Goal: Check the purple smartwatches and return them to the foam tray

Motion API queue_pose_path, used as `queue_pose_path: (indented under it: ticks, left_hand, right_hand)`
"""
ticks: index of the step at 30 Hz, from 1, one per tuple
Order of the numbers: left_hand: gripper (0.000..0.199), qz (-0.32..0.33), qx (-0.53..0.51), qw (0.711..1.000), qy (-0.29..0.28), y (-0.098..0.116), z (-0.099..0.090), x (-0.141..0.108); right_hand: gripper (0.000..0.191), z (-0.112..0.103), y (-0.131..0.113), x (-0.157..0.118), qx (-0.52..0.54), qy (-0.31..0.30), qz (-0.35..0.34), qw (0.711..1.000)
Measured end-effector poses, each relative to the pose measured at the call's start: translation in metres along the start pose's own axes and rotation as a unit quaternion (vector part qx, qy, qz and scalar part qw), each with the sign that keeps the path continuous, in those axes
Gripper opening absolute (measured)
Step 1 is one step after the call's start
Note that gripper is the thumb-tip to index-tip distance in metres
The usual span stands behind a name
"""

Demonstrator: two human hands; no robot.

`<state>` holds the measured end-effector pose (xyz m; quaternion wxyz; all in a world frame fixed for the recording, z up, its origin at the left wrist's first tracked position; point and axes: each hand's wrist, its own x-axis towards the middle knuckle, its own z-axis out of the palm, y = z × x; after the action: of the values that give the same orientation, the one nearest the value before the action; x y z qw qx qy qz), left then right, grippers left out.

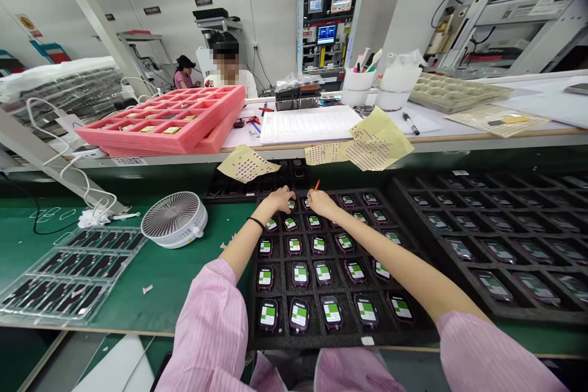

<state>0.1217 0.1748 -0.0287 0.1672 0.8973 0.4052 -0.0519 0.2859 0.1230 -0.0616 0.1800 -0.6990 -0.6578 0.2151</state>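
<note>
A black foam tray (285, 334) holds rows of small watch-like devices with lit green and white screens, such as one device (331, 311) in the front row. My left hand (279, 199) is at the tray's back left, its fingers bent down over a device (292, 203). Beside it, my right hand (320, 203) is closed around a thin orange tool (316, 185) above the back row, next to another device. The tool's lower end is hidden by the fingers. The hands are apart.
A round fan (174, 219) and a clear plastic tray (78, 269) lie left. Another foam tray (487, 312) of devices stands right. Yellow sticker sheets (379, 141) hang from the shelf edge (441, 142), which carries pink foam trays (193, 135). Two people sit beyond.
</note>
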Motion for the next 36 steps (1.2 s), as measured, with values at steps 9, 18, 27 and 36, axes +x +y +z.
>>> queue_pose_path:
  ticks: [9,18,27,36]
  left_hand:
    - [0.047,0.018,-0.241,0.96,0.143,-0.013,0.012,-0.017]
    - [0.051,0.01,-0.517,0.84,0.165,0.012,0.006,-0.039]
    - [0.047,0.001,-0.653,0.751,0.098,0.05,-0.016,-0.07]
    - [0.032,0.007,-0.616,0.778,0.121,0.06,-0.014,-0.08]
  right_hand:
    - [0.03,0.004,0.006,0.006,0.128,-0.009,0.011,0.992]
    - [0.025,-0.012,0.007,-0.013,0.404,0.012,0.014,0.914]
    - [0.036,-0.064,0.011,-0.07,0.587,-0.068,-0.023,0.806]
    - [0.04,-0.084,0.0,-0.089,0.586,-0.146,-0.063,0.795]
